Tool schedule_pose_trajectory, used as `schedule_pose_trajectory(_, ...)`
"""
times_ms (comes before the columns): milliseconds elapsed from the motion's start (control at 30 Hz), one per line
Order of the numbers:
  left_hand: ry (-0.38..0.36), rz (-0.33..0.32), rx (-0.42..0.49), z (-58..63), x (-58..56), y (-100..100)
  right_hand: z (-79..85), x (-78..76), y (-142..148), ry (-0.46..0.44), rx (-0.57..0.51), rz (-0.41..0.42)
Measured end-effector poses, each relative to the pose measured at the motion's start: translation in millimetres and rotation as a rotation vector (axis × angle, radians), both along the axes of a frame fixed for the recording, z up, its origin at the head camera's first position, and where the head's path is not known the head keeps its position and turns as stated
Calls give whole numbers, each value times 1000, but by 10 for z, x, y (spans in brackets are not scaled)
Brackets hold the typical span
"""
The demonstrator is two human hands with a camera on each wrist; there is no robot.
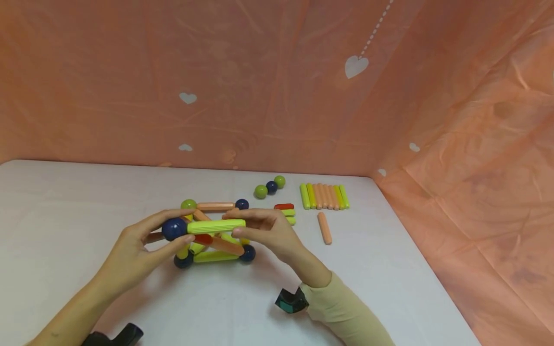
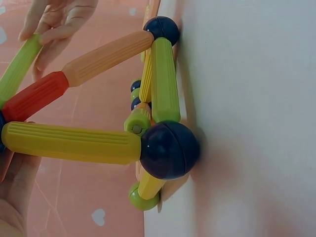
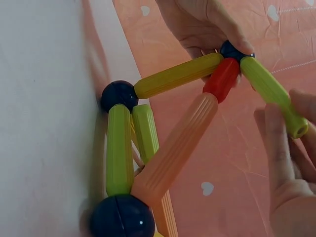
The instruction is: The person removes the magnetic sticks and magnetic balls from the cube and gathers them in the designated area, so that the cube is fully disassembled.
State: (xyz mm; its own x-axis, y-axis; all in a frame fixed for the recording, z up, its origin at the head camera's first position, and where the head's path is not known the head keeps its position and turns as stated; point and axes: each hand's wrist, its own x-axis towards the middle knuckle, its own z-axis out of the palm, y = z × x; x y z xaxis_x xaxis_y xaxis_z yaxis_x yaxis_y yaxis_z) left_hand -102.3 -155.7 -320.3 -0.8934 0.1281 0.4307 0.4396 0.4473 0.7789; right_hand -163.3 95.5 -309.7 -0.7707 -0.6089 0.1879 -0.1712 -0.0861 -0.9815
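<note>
My left hand [image 1: 130,250] grips a dark blue ball [image 1: 174,229] between thumb and fingers, at a raised corner of a magnetic stick-and-ball frame. From that ball a lime green stick [image 1: 216,226] points right, its near end against the ball. My right hand [image 1: 277,235] pinches the stick's far end, which has no ball on it in the right wrist view. A yellow stick [image 3: 177,75] and a short red stick [image 3: 220,80] joined to a peach stick [image 3: 177,143] slope down from the held ball to lower blue balls [image 3: 120,95]. Parts of the frame are hidden behind the hands.
Three loose balls [image 1: 271,187] lie behind the frame. To their right is a row of several green, yellow and peach sticks [image 1: 324,196]. One peach stick [image 1: 324,228] lies apart before it. Short red and green sticks [image 1: 284,206] sit behind the right hand.
</note>
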Motion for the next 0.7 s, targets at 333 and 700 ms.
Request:
schedule_pose_trajectory(333, 19, -1, 5, -4, -4, 8, -21, 16, 78, 12, 75, -92)
schedule_pose_trajectory(700, -36, 27, -16, -27, -3, -10, -93, 1, 432, -79, 16, -266)
